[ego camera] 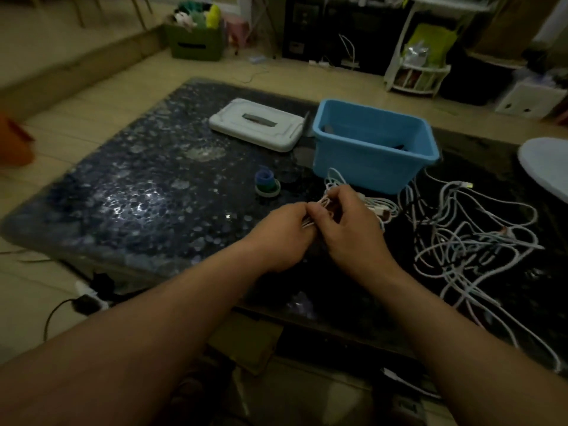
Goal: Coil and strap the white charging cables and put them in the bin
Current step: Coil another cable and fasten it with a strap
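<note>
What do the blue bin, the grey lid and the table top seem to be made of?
Bin: probably moulded plastic, matte blue, with thin walls and a rolled rim. Lid: probably plastic too, pale grey, with moulded ridges and a darker handle. Table top: hard and glossy, perhaps glass or polished stone; it reflects light over a pebbled pattern.

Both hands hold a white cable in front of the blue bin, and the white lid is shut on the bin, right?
No: the head view shows the white lid off, lying on the table left of the blue bin. The left hand and right hand do hold a white cable in front of it.
</note>
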